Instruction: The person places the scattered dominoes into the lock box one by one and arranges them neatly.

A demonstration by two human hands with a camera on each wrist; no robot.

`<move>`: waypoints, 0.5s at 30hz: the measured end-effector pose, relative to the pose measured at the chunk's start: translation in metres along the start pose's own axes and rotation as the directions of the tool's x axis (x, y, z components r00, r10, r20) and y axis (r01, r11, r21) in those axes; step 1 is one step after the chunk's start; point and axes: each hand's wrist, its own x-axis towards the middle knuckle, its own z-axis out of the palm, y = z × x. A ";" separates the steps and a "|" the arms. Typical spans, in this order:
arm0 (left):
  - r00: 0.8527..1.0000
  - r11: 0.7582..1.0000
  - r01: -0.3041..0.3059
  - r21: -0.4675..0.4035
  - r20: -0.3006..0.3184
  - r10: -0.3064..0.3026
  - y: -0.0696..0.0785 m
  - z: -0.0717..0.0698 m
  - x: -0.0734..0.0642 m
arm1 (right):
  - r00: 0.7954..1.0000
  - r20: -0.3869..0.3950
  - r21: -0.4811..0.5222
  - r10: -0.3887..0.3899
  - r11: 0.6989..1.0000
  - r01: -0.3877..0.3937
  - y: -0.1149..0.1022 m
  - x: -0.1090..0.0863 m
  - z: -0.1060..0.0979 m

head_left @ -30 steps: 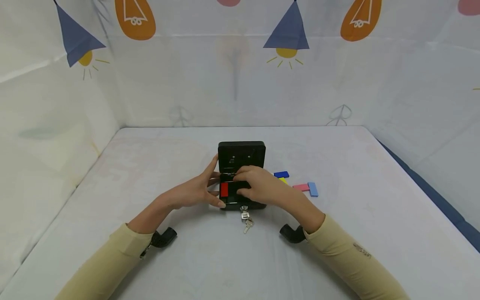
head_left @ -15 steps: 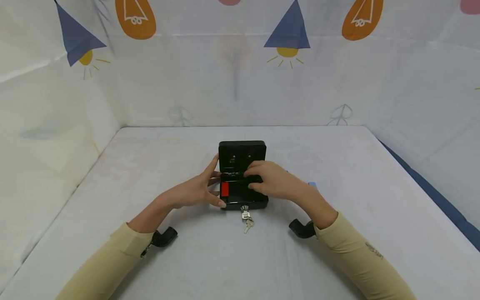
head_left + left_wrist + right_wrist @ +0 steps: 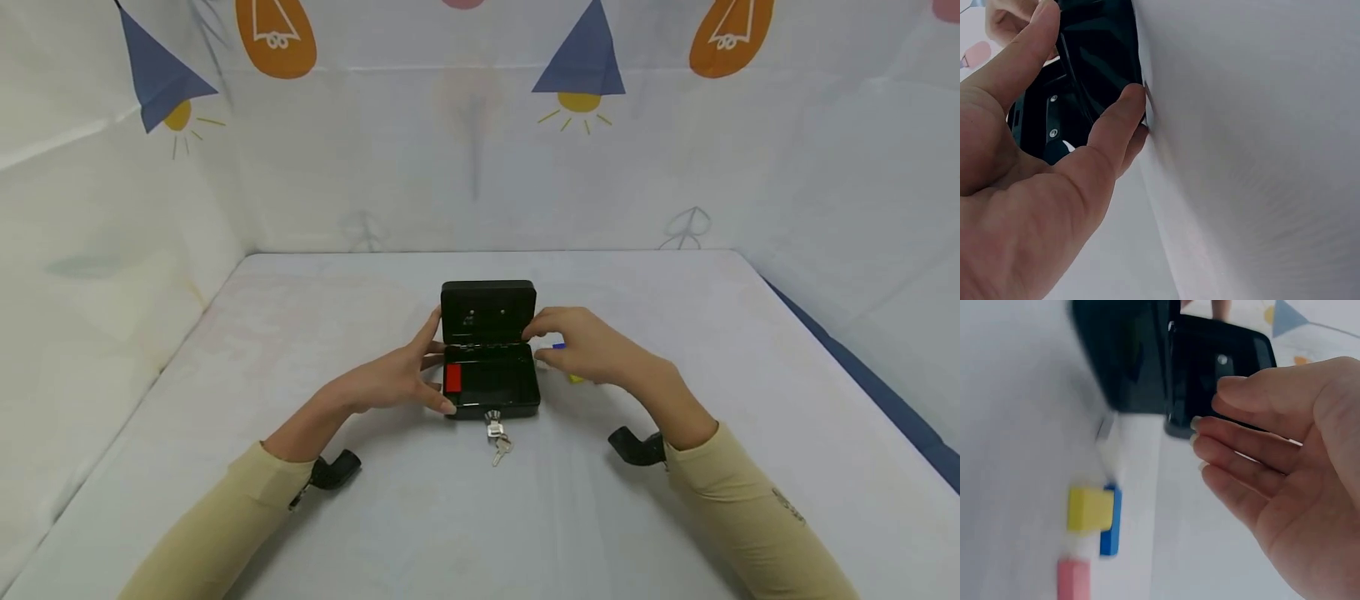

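My left hand [image 3: 386, 385], spread, touches the left side of the open black box [image 3: 501, 385] on the counter [image 3: 450, 517]; my right hand [image 3: 596, 343], loose and empty, hangs by its right. I'd brace lightly, clear of the hinge [image 3: 487, 345]. Inside, at left, lies a red block [image 3: 453, 377].

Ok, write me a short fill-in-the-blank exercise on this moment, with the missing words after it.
1. The block inside the black box is coloured ____.
2. The lid is not shut but ____.
3. The left hand touches the black box's ____ side.
4. The right hand holds ____.

Missing words: red; open; left; nothing.
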 end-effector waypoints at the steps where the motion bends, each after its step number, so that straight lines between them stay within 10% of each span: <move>1: 1.000 1.000 0.004 0.006 -0.001 -0.004 0.001 0.000 0.000 | 1.000 0.003 -0.006 0.004 1.000 -0.004 0.003 -0.002 -0.001; 15: 1.000 1.000 0.025 -0.006 -0.016 -0.025 0.001 0.001 0.000 | 0.992 0.105 -0.072 0.077 0.995 -0.069 0.036 -0.019 -0.002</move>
